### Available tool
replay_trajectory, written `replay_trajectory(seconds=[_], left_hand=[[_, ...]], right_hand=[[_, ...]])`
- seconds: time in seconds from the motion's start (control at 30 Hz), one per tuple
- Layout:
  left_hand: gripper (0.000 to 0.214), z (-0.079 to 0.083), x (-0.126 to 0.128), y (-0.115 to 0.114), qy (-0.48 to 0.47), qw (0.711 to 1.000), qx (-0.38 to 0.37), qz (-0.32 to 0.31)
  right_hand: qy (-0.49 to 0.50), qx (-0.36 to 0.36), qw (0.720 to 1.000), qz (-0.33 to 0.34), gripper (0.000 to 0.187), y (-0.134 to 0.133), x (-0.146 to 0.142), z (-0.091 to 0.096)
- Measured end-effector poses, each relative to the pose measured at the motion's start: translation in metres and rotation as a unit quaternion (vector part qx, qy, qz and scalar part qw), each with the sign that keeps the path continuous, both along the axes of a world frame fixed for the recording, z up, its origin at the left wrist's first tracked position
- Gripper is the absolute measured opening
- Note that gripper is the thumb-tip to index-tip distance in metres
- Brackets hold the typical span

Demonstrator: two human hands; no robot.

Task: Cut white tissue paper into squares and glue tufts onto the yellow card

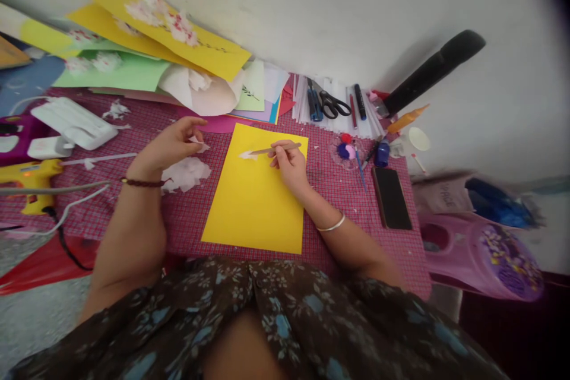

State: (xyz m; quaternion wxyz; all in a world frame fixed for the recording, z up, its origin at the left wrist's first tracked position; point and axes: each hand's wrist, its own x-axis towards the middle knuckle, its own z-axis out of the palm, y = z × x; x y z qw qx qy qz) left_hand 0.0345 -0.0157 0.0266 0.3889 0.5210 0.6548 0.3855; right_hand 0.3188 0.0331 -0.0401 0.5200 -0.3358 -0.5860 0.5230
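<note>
A yellow sheet of paper (253, 208) lies in front of me on the checked tablecloth. My right hand (288, 165) grips a thin pencil-like wooden stick (291, 146) over it. The stick's left end meets a small white tissue tuft (246, 155) on the sheet's upper left. Left of the sheet, my left hand (180, 138) is raised with curled fingers, a small piece of white tissue paper (199, 145) at its fingertips. Just below that hand lies a loose pile of white tissue pieces (187, 174).
Yellow sheets with tissue flowers (178, 27) lean at the back left. A yellow glue gun (38, 181) with cables lies left. Scissors (333, 105), a box cutter (314, 101) and markers lie behind right. Paints (346, 148), a brush and a phone (392, 197) sit right.
</note>
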Motion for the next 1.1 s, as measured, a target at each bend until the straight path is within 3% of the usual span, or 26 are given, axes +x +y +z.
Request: replay_trajectory(seconds=[0.13, 0.3, 0.37, 0.43, 0.5, 0.57, 0.63, 0.77, 0.93, 1.1], left_hand=[[0.023, 0.002, 0.002, -0.001, -0.012, 0.998, -0.057, 0.031], [0.022, 0.003, -0.006, -0.004, -0.011, 0.997, -0.061, 0.036], [0.024, 0.001, -0.012, -0.004, 0.027, 0.998, -0.035, 0.038], [0.023, 0.001, -0.016, -0.005, 0.124, 0.99, 0.008, 0.074], [0.02, 0.003, -0.014, -0.006, 0.272, 0.95, 0.063, 0.143], [0.019, 0.006, -0.009, -0.008, 0.388, 0.89, 0.113, 0.213], [0.019, 0.009, -0.001, -0.009, 0.418, 0.864, 0.15, 0.237], [0.02, 0.005, 0.015, -0.007, 0.335, 0.911, 0.161, 0.178], [0.02, -0.004, 0.031, -0.002, 0.125, 0.983, 0.093, 0.094], [0.016, -0.005, 0.042, 0.0, -0.029, 1.0, 0.0, 0.001]], right_hand=[[-0.003, -0.001, 1.0, -0.004, 0.041, -0.001, 0.001, 0.0], [-0.005, 0.006, 1.0, -0.019, 0.035, -0.001, 0.003, 0.002], [0.006, 0.008, 1.0, -0.023, 0.037, -0.002, 0.004, 0.003], [0.012, 0.007, 1.0, -0.019, 0.04, -0.003, 0.004, 0.004], [0.007, 0.001, 1.0, -0.004, 0.043, -0.006, 0.003, 0.004], [-0.009, -0.002, 1.0, 0.015, 0.045, -0.008, 0.002, 0.004], [-0.031, 0.001, 0.999, 0.029, 0.045, -0.009, 0.0, 0.004], [-0.062, 0.013, 0.997, 0.038, 0.044, -0.008, -0.002, 0.003], [-0.053, 0.035, 0.997, 0.041, 0.042, -0.005, 0.0, 0.002], [-0.051, 0.032, 0.998, 0.031, 0.043, -0.005, 0.0, 0.001]])
